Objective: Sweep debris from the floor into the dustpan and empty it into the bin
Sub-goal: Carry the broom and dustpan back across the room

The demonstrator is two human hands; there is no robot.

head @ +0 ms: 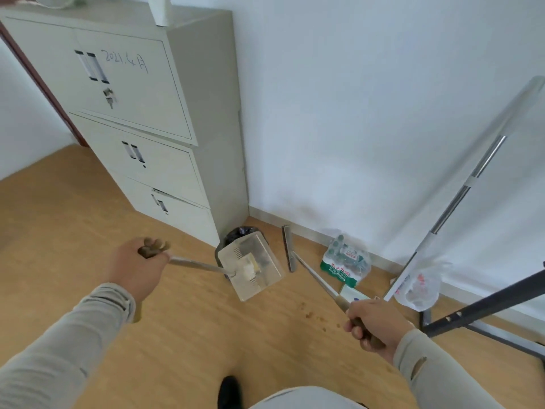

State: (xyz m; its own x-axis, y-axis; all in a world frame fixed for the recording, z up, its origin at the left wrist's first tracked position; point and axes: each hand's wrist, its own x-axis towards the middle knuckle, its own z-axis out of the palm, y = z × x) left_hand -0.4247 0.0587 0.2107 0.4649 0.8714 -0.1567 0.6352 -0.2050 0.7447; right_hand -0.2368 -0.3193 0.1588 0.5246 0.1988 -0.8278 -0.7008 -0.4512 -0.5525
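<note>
left hand [138, 268] holding dustpan [250, 268] over bin [240, 233], right hand [376, 324] gripping broom [290, 252]

Bin [236, 235] hemmed between cabinet [165, 160] and wall [354, 113]; open floor [188, 335] in front.

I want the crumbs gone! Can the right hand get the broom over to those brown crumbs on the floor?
Probably yes. The right hand grips the broom, whose head sits near the wall. The crumbs lie on bare floor between the hand and the broom head, with nothing lying across them, so pulling the broom back looks easy.
</note>
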